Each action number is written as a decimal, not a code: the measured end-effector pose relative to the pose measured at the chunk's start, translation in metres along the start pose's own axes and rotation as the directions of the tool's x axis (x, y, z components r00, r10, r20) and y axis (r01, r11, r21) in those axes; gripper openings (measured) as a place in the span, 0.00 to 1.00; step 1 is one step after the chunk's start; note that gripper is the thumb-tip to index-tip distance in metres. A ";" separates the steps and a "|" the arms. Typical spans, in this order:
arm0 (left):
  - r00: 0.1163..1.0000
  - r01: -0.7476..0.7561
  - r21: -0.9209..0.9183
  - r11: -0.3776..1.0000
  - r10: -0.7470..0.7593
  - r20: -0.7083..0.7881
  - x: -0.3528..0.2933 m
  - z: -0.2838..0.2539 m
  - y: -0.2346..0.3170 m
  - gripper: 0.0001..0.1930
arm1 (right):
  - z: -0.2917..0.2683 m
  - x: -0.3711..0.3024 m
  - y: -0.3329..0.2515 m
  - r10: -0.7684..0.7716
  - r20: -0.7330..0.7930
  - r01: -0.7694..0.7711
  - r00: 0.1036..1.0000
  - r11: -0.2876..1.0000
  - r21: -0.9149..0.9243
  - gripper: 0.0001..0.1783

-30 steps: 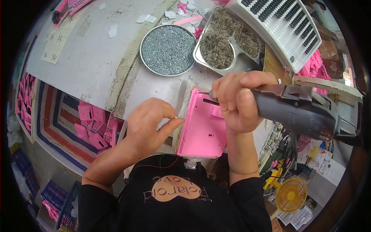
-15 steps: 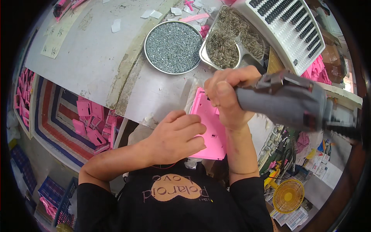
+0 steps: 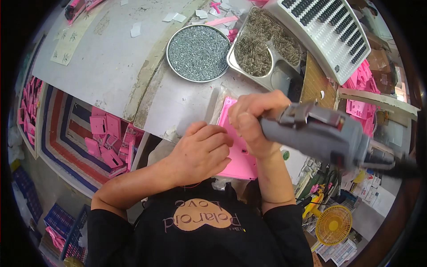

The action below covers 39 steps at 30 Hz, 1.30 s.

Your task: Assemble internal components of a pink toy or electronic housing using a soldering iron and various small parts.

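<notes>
My right hand [image 3: 260, 122] is wrapped round a grey electric screwdriver [image 3: 318, 135], which lies slanted with its corded end to the right. Below that hand is a flat pink plastic panel [image 3: 240, 167], partly hidden by both hands. My left hand [image 3: 202, 153] rests at the panel's left edge, its fingers curled in. Whatever those fingers hold, if anything, is hidden. Beyond my hands stands a round metal dish [image 3: 168, 63] full of small silver screws [image 3: 198, 52]. Beside it, a compartmented metal tray [image 3: 233, 62] holds many small, brownish metal coils [image 3: 253, 53].
A white frame with black beads [image 3: 331, 38] stands at the far right, near stacked pink parts [image 3: 362, 80]. Pink plastic housings [image 3: 106, 127] lie in a striped-lined bin [image 3: 55, 120] at left. A yellow fan [image 3: 333, 225] sits low on the right.
The screwdriver and my right hand have shifted slightly left, and the tool's corded end has dropped lower. My left hand stays at the panel, moved slightly left.
</notes>
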<state>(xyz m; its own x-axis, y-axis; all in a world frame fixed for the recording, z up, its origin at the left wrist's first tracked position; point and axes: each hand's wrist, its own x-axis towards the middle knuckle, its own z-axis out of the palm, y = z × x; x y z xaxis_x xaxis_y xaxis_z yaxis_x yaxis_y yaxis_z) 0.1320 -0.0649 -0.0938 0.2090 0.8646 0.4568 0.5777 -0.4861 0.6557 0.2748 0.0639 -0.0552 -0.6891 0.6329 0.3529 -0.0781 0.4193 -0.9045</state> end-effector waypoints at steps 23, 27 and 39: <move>0.996 -0.030 0.088 0.996 0.022 0.091 0.002 -0.024 0.007 0.15 | 0.014 -0.031 -0.081 0.077 -0.031 -0.038 0.997 0.757 0.652 0.15; 0.992 -0.083 0.120 0.989 0.071 0.104 0.008 -0.034 0.013 0.05 | 0.019 -0.035 -0.085 0.111 -0.038 -0.058 0.993 0.745 0.665 0.15; 0.972 0.213 0.028 0.977 -0.208 -0.112 -0.022 -0.064 -0.017 0.10 | 0.039 -0.039 -0.079 0.156 -0.126 -0.088 0.980 0.898 0.430 0.16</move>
<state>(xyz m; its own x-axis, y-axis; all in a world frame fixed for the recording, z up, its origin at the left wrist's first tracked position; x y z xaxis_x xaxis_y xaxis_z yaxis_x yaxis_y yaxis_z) 0.0671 -0.0835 -0.0762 -0.0057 0.9272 0.3744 0.6308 -0.2872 0.7208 0.2800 -0.0191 -0.0071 -0.5969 0.7673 0.2345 -0.3195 0.0408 -0.9467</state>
